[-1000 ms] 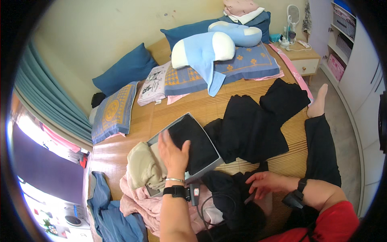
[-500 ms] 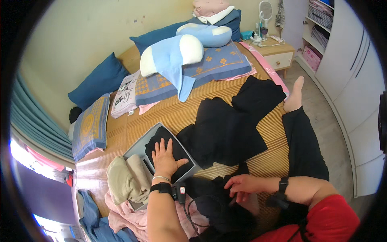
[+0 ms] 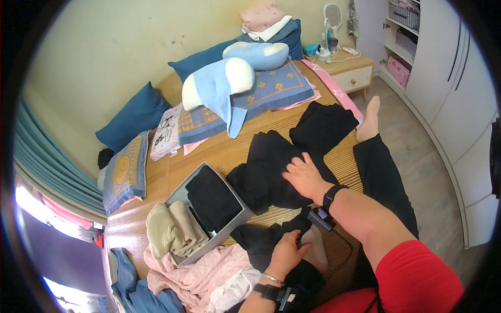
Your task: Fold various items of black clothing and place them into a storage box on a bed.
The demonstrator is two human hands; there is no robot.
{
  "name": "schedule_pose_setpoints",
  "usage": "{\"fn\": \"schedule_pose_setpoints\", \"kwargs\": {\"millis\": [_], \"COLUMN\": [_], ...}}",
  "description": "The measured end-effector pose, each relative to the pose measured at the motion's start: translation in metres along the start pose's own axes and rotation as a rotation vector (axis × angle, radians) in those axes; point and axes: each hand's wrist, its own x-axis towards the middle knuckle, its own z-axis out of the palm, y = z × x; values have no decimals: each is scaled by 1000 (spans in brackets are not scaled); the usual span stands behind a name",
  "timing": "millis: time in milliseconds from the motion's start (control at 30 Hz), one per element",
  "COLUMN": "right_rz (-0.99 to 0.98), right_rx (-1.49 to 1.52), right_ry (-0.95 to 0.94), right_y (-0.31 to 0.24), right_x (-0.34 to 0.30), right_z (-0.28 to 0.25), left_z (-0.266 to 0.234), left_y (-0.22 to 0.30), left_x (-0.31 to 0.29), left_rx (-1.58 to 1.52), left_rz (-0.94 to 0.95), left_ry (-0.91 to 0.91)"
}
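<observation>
My right hand (image 3: 307, 178) lies on a black garment (image 3: 271, 167) spread over the bed mat, fingers apart and bent down onto it. Near my bare foot (image 3: 314, 249), my left hand (image 3: 286, 254) is closed over bunched black cloth (image 3: 257, 244); its fingertips are partly hidden. To the left, a grey open box (image 3: 237, 215) sits tilted to my view. Inside it are a folded black garment (image 3: 213, 197) and rolled beige clothes (image 3: 172, 229). Another piece of black clothing (image 3: 324, 125) lies beyond the spread garment.
Pink clothing (image 3: 193, 276) and blue denim (image 3: 143, 295) are heaped at the lower left. Pillows, including a blue-and-white one (image 3: 214, 86), line the far side. My outstretched leg (image 3: 383, 175) borders the right edge, with a nightstand (image 3: 349, 73) and wardrobe (image 3: 443, 104) beyond.
My left hand has left the folded black garment in the box and moved toward my foot. My right hand has moved forward onto the spread black garment. The view has shifted slightly.
</observation>
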Motion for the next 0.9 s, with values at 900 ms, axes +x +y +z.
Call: {"fn": "schedule_pose_setpoints", "kwargs": {"millis": [900], "right_rz": [58], "right_rx": [1448], "right_ry": [146], "right_y": [48], "right_x": [-57], "right_z": [-284], "left_z": [-13], "left_y": [-12], "left_x": [-23], "left_rx": [-1385], "left_rz": [-17], "left_ry": [137]}}
